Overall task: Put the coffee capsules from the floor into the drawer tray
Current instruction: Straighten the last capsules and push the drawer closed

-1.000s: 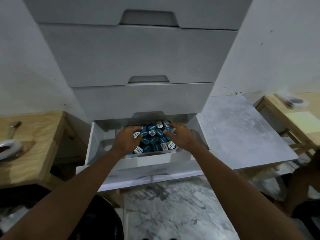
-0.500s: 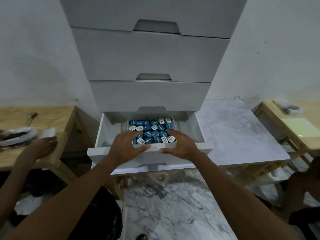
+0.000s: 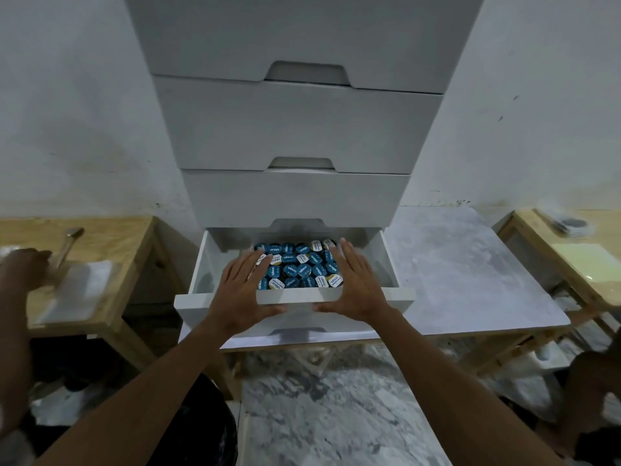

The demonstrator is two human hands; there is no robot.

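Blue and white coffee capsules (image 3: 299,268) fill the white tray (image 3: 291,295) in the open bottom drawer (image 3: 202,264). Left grip (image 3: 244,292) and right grip (image 3: 353,286) are both released: palms down, fingers straight, flanking the tray's sides, thumbs angled inward along its front wall.

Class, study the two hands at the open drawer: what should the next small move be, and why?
Probably draw both hands back: the left hand and right hand lie flat, holding nothing, either side of the tray, whose capsules already sit packed inside the open drawer.
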